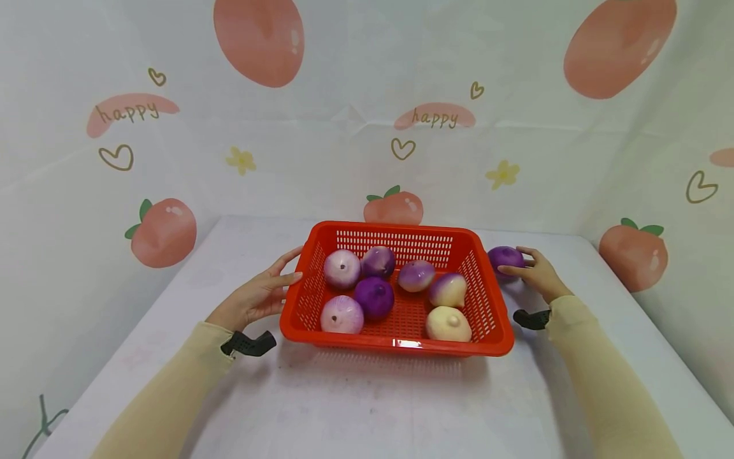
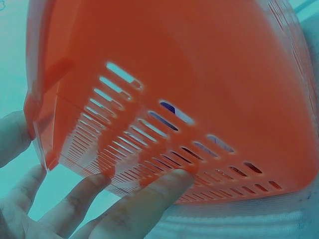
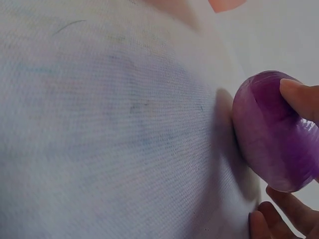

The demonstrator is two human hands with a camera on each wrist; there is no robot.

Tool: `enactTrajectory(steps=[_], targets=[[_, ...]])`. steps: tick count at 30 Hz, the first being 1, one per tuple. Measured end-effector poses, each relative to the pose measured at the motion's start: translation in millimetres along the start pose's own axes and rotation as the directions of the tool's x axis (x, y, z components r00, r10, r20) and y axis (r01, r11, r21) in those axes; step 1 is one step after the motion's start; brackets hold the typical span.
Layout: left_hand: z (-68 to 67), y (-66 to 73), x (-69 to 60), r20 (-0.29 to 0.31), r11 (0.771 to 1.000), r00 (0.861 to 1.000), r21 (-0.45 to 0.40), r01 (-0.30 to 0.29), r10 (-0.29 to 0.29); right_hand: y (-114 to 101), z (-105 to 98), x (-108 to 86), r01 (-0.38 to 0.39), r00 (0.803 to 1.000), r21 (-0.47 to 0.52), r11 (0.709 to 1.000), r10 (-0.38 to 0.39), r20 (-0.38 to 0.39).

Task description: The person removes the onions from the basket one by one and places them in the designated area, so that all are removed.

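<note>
2 pale sleeves lie nearest; the right grip pinches a purple onion just outside the red basket, to its right, while the left grip, fingers spread, touches the opposite side.

On the white worktop, that red rectangular plastic basket holds seven round purple-and-cream onions, left hand at its left end; right of it, a round purple onion in the right hand; behind, printed white cloth.
</note>
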State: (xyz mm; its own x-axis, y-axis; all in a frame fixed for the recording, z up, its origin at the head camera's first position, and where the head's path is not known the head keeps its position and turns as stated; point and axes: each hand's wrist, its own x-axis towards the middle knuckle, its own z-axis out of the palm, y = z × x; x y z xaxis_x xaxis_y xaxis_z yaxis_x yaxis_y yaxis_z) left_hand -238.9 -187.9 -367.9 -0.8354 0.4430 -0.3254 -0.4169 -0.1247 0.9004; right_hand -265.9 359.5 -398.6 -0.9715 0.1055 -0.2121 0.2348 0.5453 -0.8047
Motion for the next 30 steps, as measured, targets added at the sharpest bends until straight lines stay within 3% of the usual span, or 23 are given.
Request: enactTrajectory(steps=[21, 30], targets=[[0.2, 0.9, 0.1, -0.030, 1.000, 0.999, -0.005, 0.018, -0.018, -0.2, -1.2, 1.8, -0.009, 1.000, 0.008, 1.000, 0.009, 0.026], [0.5, 1.2, -2.0, 0.000, 1.000, 1.000, -0.014, 0.008, -0.008, -2.1, -7.6, 1.4, 0.006, 0.999, 0.029, 1.000, -0.007, 0.050]])
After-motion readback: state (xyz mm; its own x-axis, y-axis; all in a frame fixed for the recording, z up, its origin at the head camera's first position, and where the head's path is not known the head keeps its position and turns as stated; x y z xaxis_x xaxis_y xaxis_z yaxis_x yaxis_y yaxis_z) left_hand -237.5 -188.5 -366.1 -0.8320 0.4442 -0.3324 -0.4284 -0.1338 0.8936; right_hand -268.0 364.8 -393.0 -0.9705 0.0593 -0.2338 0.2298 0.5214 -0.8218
